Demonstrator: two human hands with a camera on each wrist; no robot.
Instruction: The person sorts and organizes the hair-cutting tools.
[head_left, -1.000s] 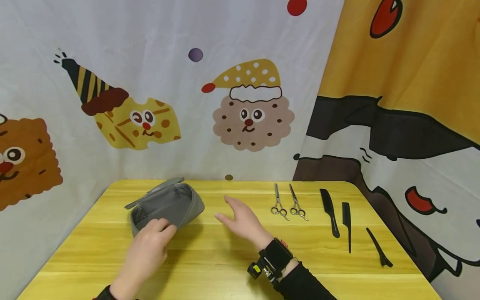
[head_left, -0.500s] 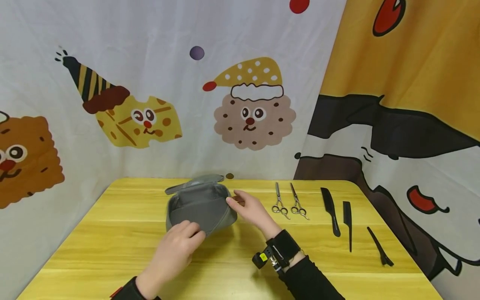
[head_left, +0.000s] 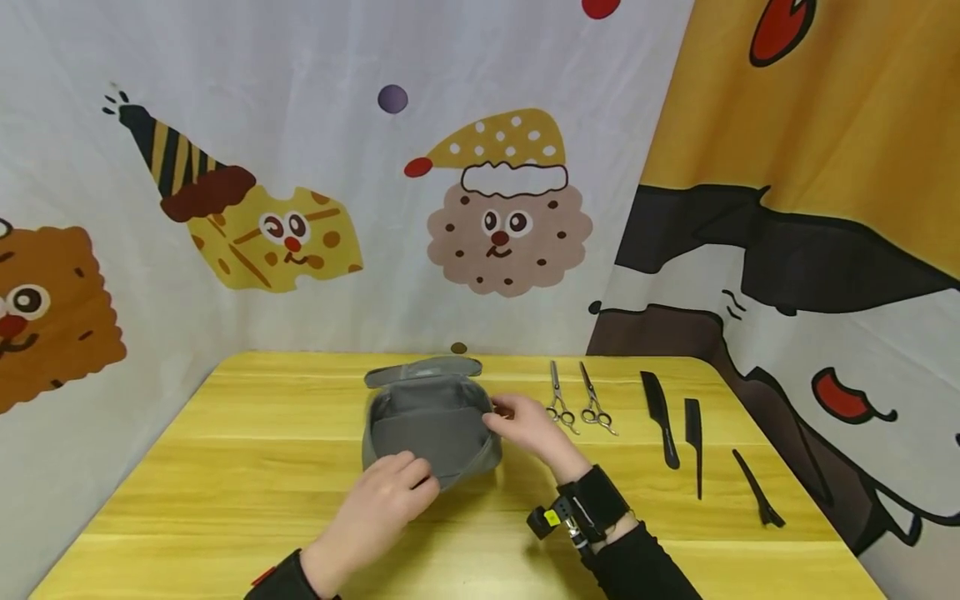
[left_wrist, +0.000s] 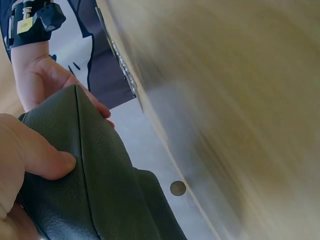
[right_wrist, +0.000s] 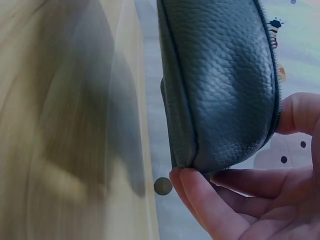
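Observation:
A grey leather zip pouch (head_left: 431,433) hangs above the table with its lid flipped back and its mouth facing up toward the head camera. My left hand (head_left: 386,500) grips the near rim, and in the left wrist view its thumb (left_wrist: 52,162) presses on the leather. On the right side my right hand (head_left: 536,429) holds the pouch's end. Seen from the right wrist, fingertips (right_wrist: 192,182) touch a bottom corner while the thumb (right_wrist: 297,112) lies at the zipper edge. The grey lining shows, with no object visible on it.
On the yellow wooden table (head_left: 225,467), two pairs of scissors, thinner-bladed scissors (head_left: 555,387) and others (head_left: 589,387), lie right of the pouch. Further right are a wide black comb (head_left: 657,412), a tail comb (head_left: 693,429) and a black hair clip (head_left: 757,492). A printed curtain (head_left: 322,83) hangs behind.
The pouch has moved right, carried by my left hand, and turned more squarely toward the camera. My right hand, apart from it at first, has taken hold of its right end.

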